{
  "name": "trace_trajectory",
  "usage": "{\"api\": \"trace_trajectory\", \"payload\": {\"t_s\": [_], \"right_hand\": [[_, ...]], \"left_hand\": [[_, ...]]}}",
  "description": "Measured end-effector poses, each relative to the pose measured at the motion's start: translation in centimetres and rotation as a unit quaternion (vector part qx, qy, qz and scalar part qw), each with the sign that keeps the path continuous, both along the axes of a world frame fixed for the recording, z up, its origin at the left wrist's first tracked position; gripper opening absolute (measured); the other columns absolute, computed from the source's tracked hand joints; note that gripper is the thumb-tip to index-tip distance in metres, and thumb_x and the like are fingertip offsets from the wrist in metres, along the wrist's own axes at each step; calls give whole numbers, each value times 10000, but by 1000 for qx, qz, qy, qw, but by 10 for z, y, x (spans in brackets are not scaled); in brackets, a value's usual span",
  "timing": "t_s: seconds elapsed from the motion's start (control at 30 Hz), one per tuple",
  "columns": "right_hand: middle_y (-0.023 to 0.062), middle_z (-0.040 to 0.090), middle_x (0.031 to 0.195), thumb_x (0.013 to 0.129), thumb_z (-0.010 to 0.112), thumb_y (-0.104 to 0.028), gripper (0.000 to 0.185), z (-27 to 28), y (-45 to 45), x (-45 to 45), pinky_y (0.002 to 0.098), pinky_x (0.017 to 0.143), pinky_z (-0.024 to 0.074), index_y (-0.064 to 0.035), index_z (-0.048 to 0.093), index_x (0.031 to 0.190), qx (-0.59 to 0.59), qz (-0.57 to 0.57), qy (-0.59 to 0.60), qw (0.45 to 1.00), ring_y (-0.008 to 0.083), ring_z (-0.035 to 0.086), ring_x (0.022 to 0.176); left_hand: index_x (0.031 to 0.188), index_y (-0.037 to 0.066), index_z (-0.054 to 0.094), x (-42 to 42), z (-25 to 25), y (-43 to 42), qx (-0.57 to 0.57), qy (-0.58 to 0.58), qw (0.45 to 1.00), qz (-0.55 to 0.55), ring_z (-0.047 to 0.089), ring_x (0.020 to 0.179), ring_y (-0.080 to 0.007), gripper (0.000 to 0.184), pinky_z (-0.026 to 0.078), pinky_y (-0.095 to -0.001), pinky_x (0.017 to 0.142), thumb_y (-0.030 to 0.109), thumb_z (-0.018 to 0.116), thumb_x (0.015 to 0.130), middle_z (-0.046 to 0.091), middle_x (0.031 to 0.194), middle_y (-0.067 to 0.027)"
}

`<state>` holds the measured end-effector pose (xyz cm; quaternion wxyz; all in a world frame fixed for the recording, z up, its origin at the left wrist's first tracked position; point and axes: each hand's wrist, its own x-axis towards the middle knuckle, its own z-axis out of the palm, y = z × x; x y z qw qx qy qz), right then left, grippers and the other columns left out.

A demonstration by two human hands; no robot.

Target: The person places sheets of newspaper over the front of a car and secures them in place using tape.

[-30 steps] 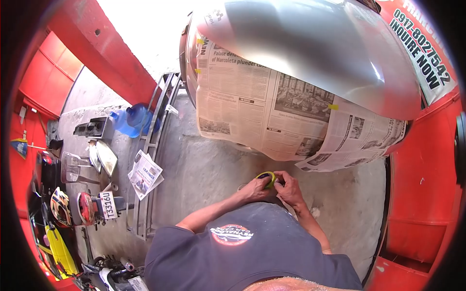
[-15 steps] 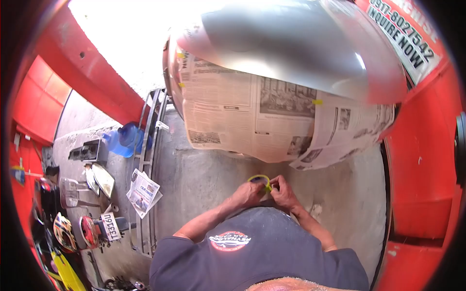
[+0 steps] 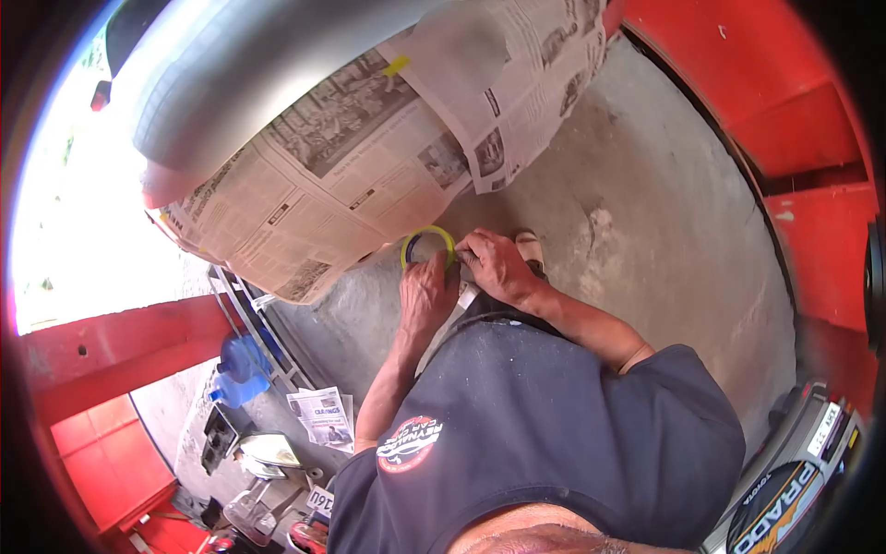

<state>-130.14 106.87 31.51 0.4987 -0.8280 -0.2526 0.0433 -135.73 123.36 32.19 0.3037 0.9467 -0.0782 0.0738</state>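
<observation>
A roll of yellow-green masking tape (image 3: 427,230) is held upright in front of my body. My left hand (image 3: 429,288) is closed around its lower edge. Pinched fingers of my right hand (image 3: 498,266) meet the right side of the roll; the bit of tape between them is mostly hidden. Just beyond my hands, newspaper sheets (image 3: 355,198) cover the lower part of a silver vehicle panel (image 3: 268,55). A small strip of yellow tape (image 3: 397,66) sticks on the paper's upper edge.
At lower left, a metal rack (image 3: 258,319) stands near a blue water jug (image 3: 242,369) and loose newspapers (image 3: 323,414). Red metal walls (image 3: 757,83) line the right. A vehicle's rear with a spare-wheel cover (image 3: 775,508) is at lower right. My foot (image 3: 529,246) shows on the concrete floor.
My view has turned to the right, so the papered panel now sits at upper left and the parked vehicle has come into view. Both hands stay together at the tape roll.
</observation>
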Motion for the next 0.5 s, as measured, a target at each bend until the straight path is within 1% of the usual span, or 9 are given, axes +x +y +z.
{"api": "trace_trajectory", "payload": {"t_s": [0.03, 0.07, 0.13, 0.17, 0.27, 0.33, 0.4, 0.47, 0.5], "right_hand": [[194, 654, 916, 892, 673, -70, 92, 0, -4, -2, 470, 753, 516, 5, 634, 928, 7, -11, 26, 1000, 420, 645, 882], [187, 656, 913, 884, 674, -49, 87, 1, -8, -4, 453, 753, 522, 13, 637, 933, 18, -10, 35, 999, 402, 653, 876], [173, 662, 906, 868, 677, -7, 89, 1, -16, -8, 417, 753, 533, 29, 645, 943, 41, -7, 53, 998, 367, 670, 864], [164, 663, 930, 872, 694, -25, 112, -1, -19, -10, 414, 762, 536, 24, 653, 963, 34, -7, 51, 998, 355, 671, 872], [195, 663, 997, 878, 710, -67, 146, -4, -22, -9, 455, 787, 521, 7, 671, 998, 54, -71, 30, 996, 396, 653, 907], [196, 662, 1007, 870, 723, -71, 174, -12, -10, -6, 452, 792, 522, 6, 672, 1018, 62, -160, -45, 984, 392, 655, 916], [195, 664, 1003, 866, 730, -75, 187, -6, -5, -1, 448, 795, 525, 5, 675, 1026, 66, -159, -36, 984, 389, 657, 918], [193, 670, 986, 867, 730, -78, 184, 4, -15, 4, 444, 796, 528, 4, 679, 1023, 61, -72, 58, 994, 387, 661, 914], [192, 673, 974, 866, 731, -85, 182, 3, -15, 4, 444, 792, 529, 1, 685, 1020, 58, -75, 58, 994, 388, 661, 908]], "left_hand": [[929, 57, 558, 2, -3, 1, -4, 3, 1000, -14, 641, 710, -378, 125, 475, -486, 705, 128, 654, 891, 646, 733, -162], [930, 58, 559, 4, -6, 1, -8, 4, 1000, -27, 641, 711, -375, 126, 474, -485, 704, 131, 655, 892, 647, 734, -160], [926, 62, 561, 4, -11, 0, 2, 7, 1000, -19, 647, 698, -365, 138, 475, -477, 696, 144, 664, 886, 645, 715, -150], [926, 63, 561, 5, -12, 0, 8, 11, 1000, -19, 649, 694, -364, 139, 476, -474, 694, 148, 664, 886, 644, 707, -148], [914, 65, 561, 9, -5, -4, 30, 26, 999, -25, 653, 686, -364, 144, 479, -470, 694, 156, 666, 875, 642, 689, -146], [902, 65, 562, 13, -1, -5, 45, 28, 998, -34, 654, 683, -364, 147, 481, -468, 695, 157, 669, 862, 642, 682, -147], [891, 63, 563, 19, 0, -5, 56, 25, 997, -49, 655, 680, -363, 148, 482, -468, 697, 155, 671, 848, 643, 678, -148], [876, 62, 565, 25, 2, -10, 71, 7, 997, -38, 658, 687, -358, 146, 482, -463, 703, 150, 674, 835, 645, 686, -150], [875, 62, 566, 29, 3, -12, 74, -8, 997, -36, 658, 689, -356, 142, 482, -460, 702, 149, 672, 838, 645, 688, -149]]}}
